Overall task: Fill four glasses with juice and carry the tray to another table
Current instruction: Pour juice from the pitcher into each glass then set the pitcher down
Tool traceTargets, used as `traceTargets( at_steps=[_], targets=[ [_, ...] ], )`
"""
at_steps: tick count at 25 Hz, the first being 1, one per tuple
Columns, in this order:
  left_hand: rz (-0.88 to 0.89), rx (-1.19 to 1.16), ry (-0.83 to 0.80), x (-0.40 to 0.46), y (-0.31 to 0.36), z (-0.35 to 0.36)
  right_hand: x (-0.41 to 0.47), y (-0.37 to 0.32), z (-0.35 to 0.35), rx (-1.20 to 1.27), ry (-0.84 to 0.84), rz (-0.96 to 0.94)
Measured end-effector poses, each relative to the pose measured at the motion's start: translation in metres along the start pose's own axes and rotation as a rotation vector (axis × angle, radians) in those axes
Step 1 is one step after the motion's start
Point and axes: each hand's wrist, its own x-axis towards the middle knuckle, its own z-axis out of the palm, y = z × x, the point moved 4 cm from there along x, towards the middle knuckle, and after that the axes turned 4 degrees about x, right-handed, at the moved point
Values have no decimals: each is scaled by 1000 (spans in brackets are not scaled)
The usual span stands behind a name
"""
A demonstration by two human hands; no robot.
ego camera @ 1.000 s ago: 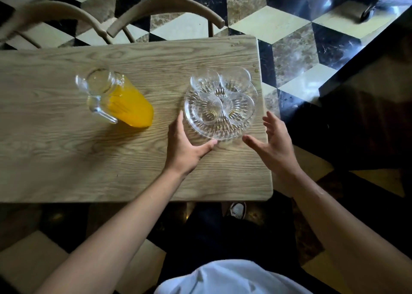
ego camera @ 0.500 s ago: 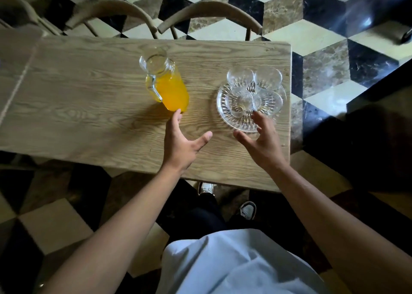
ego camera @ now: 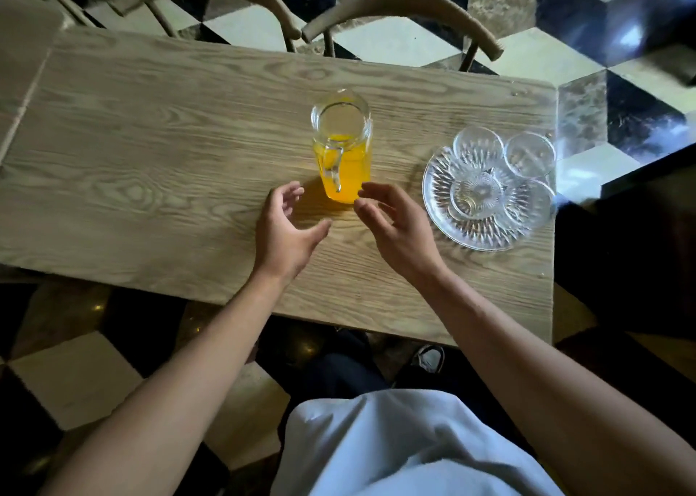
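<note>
A glass pitcher (ego camera: 344, 156) of orange juice stands upright mid-table, its handle facing me. My left hand (ego camera: 284, 232) hovers just left and in front of its base, fingers curled apart and holding nothing. My right hand (ego camera: 395, 224) is open just right of the base, fingertips close to the glass. A round cut-glass tray (ego camera: 478, 236) sits at the table's right end and carries several clear, empty glasses (ego camera: 477, 149).
The wooden table (ego camera: 169, 179) stretches left, with its right edge just past the tray. Two curved wooden chair backs (ego camera: 399, 2) stand at the far side. A chequered marble floor (ego camera: 587, 111) surrounds it. My legs and shoes show below the near edge.
Both hands left the tray and moved left to either side of the pitcher's base. The view shifted, so the pitcher now sits in the centre.
</note>
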Motion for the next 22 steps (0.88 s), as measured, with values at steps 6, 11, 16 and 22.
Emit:
traceTargets(
  at_steps=[6, 11, 16, 22],
  targets=[
    [3, -90, -299, 74, -19, 10, 27, -21, 37, 90, 63, 22],
    [141, 64, -464, 119, -9, 29, 34, -21, 42, 52, 70, 56],
    [252, 172, -682, 144, 10, 36, 32, -20, 45, 161, 79, 56],
    [372, 295, -734, 153, 17, 38, 28, -22, 48, 240, 75, 63]
  ],
)
